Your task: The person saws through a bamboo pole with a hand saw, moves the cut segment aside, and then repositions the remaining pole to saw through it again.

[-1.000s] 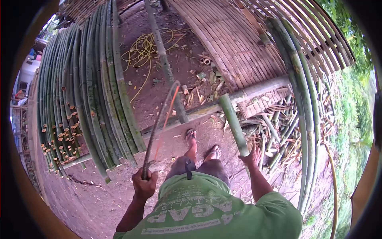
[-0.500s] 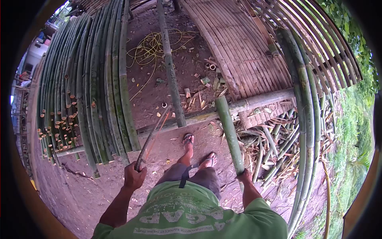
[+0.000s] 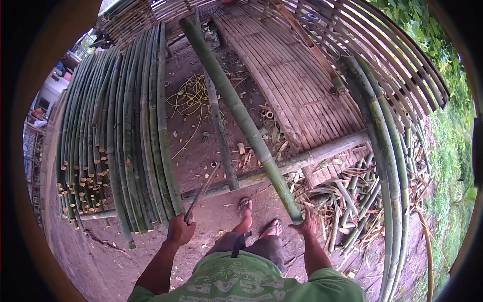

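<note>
My left hand [image 3: 180, 230] is closed around the handle of a long, thin saw-like tool [image 3: 202, 192], which points up and away to the right. At the near end of a long green bamboo pole [image 3: 241, 110] is my right hand [image 3: 306, 225], its fingers spread. The pole slants from upper left to lower right and crosses a horizontal bamboo beam [image 3: 327, 151]. Whether my right palm touches the pole's end I cannot tell.
Many green bamboo poles [image 3: 132, 136] lie side by side at the left. A slatted bamboo platform [image 3: 292, 75] stands beyond the beam. Upright-looking thick poles [image 3: 385, 136] and a pile of bamboo scraps [image 3: 347, 201] are at the right. Yellow cord [image 3: 191, 93] lies coiled on the ground.
The green pole now reaches much farther away to the upper left. My right hand has opened from its grip on it. The view has shifted slightly; my left hand still holds the tool.
</note>
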Tool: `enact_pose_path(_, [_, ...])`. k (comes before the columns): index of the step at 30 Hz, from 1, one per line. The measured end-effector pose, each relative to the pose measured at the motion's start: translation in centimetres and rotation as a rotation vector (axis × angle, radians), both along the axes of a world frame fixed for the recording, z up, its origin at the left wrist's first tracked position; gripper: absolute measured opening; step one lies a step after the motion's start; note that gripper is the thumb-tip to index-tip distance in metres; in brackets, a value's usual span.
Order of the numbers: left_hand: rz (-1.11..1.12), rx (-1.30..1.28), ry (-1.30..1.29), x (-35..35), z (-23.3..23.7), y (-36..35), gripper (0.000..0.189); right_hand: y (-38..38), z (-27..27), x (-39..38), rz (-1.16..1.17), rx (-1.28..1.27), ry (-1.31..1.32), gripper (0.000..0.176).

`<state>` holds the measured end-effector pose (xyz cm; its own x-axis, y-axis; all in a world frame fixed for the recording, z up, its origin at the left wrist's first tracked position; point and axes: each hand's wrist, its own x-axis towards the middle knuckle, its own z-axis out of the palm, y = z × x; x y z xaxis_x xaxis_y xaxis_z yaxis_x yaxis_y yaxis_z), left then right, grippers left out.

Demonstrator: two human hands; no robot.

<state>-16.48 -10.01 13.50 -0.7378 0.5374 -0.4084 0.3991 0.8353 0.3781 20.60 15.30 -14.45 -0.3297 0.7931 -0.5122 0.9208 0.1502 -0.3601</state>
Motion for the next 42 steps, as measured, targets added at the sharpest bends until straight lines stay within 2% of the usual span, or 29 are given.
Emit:
enact_pose_path(1, [-0.005,-0.016,-0.025,-0.1,-0.4,0.0,0.024,-1.0,-3.0,2.4,-0.042,-0.241,-0.009,0.124])
enact_pose_path(2, [-0.011,-0.029,-0.051,-0.1,-0.9,0.1,0.024,-3.7,-12.6,6.2,0.049,-0.175,-0.084,0.120])
enact_pose_path(3, [-0.021,-0.036,-0.060,0.2,-1.2,0.3,0.024,-3.1,-9.6,5.2,-0.024,-0.405,-0.205,0.110])
enact_pose_path(4, [-0.033,-0.044,-0.066,0.4,-1.3,0.6,0.024,-3.8,-10.3,5.1,-0.020,-0.378,-0.241,0.098])
enact_pose_path(6, [-0.076,-0.078,-0.082,0.0,-1.3,0.4,0.024,-4.3,-11.3,5.1,-0.178,-0.503,-0.198,0.089])
enact_pose_path(8, [-0.116,-0.088,-0.105,-0.6,-1.8,0.6,0.024,-3.5,-8.8,3.7,-0.101,-0.404,-0.177,0.086])
enact_pose_path(9, [-0.105,-0.099,-0.129,-0.7,-1.4,0.8,0.022,-3.6,-5.9,2.4,-0.060,-0.359,-0.172,0.084])
enact_pose_path(12, [-0.088,-0.040,-0.198,-1.4,-1.0,1.0,0.021,-1.5,2.7,-3.0,-0.083,-0.255,-0.185,0.081])
enact_pose_path(16, [-0.175,0.123,-0.180,-2.6,-3.5,0.2,0.022,2.4,12.7,-10.3,-0.148,-0.110,0.023,0.076])
enact_pose_path(18, [-0.169,0.170,-0.199,-3.0,-4.7,0.1,0.023,5.0,14.6,-13.6,-0.035,-0.058,-0.030,0.075])
enact_pose_path(20, [-0.201,0.239,-0.193,-3.2,-5.4,-0.1,0.025,7.4,14.1,-16.1,0.024,0.045,0.067,0.074])
enact_pose_path(21, [-0.171,0.210,-0.208,-3.4,-5.9,-0.3,0.028,7.8,18.2,-18.8,0.041,0.028,0.002,0.072])
enact_pose_path(24, [-0.130,0.264,-0.276,-3.9,-5.6,-0.8,0.026,10.0,18.1,-22.2,0.084,0.057,-0.024,0.073])
enact_pose_path(25, [-0.182,0.287,-0.234,-4.2,-6.5,-1.2,0.025,10.5,18.0,-23.0,0.084,0.065,-0.016,0.076])
enact_pose_path(29, [-0.174,0.249,-0.266,-4.9,-6.8,-0.9,0.026,12.1,18.8,-28.2,0.128,0.069,-0.008,0.086])
enact_pose_path(33, [-0.150,0.176,-0.307,-5.2,-6.0,0.4,0.029,17.5,17.9,-35.9,0.093,-0.009,-0.020,0.078])
enact_pose_path(35, [-0.164,0.097,-0.333,-5.6,-4.2,2.0,0.030,22.6,16.7,-41.8,0.129,0.157,0.125,0.074])
enact_pose_path(36, [-0.175,0.045,-0.352,-5.7,-3.5,2.4,0.031,25.2,17.7,-45.6,0.089,0.208,0.229,0.074])
enact_pose_path(37, [-0.173,0.038,-0.350,-5.6,-3.8,2.5,0.031,27.6,19.3,-48.8,-0.008,0.262,0.421,0.072])
enact_pose_path(38, [-0.161,0.034,-0.346,-5.9,-3.7,3.4,0.031,31.2,18.6,-51.7,-0.078,0.220,0.729,0.073])
enact_pose_path(40, [-0.139,0.016,-0.356,-5.8,-3.1,4.4,0.031,32.3,22.4,-54.9,-0.175,0.317,0.840,0.077])
enact_pose_path(42, [-0.161,0.004,-0.363,-6.4,-2.5,5.7,0.031,32.1,18.0,-53.3,0.149,0.535,0.632,0.083])
